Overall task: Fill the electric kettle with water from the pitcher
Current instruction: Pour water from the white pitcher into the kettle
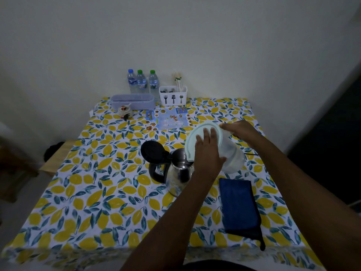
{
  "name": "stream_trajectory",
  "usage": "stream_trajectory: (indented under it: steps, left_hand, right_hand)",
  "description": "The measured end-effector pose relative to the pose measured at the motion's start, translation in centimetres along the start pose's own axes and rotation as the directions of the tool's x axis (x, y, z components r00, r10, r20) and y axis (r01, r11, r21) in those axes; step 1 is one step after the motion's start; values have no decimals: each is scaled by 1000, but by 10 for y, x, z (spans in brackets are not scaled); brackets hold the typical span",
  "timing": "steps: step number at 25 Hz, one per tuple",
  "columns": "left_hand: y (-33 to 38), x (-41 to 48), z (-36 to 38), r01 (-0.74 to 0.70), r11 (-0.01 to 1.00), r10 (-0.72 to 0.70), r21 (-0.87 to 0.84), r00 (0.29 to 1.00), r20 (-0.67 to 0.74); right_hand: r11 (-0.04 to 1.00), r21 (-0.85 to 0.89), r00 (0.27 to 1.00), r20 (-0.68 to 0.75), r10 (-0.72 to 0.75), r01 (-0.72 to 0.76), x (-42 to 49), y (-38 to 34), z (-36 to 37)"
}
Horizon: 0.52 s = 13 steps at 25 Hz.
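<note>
Steel kettle (178, 173), black lid (151, 153) flipped back, stands mid-table on the lemon-print tablecloth (97, 192) as the pour appears under way. The clear pitcher (232, 153) is tipped over its mouth, though no stream can be made out. The left hand (208, 151) presses flat-fingered on the pitcher's pale cover (195, 141), and the right hand (239, 128) wraps around the pitcher's far side. The next move likely calls for a steady tilt with the cover held seated. A blue cloth (239, 204) lies just beside.

A translucent plastic pitcher with pale lid (218, 145) tilts over the upright steel electric kettle (177, 173), whose black lid (152, 152) stands open.
</note>
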<state>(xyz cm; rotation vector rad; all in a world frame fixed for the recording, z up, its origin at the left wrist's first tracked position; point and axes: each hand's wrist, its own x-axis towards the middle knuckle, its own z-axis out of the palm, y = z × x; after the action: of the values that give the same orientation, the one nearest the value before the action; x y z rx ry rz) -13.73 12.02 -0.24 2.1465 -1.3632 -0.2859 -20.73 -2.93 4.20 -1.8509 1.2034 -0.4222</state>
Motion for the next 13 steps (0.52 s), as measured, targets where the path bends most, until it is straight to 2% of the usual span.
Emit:
stream_trajectory:
  steps: [13]
  left_hand:
    - [1, -4, -3, -9, 999, 8, -31, 1000, -31]
  right_hand:
    - [999, 25, 999, 34, -28, 27, -9, -10, -3]
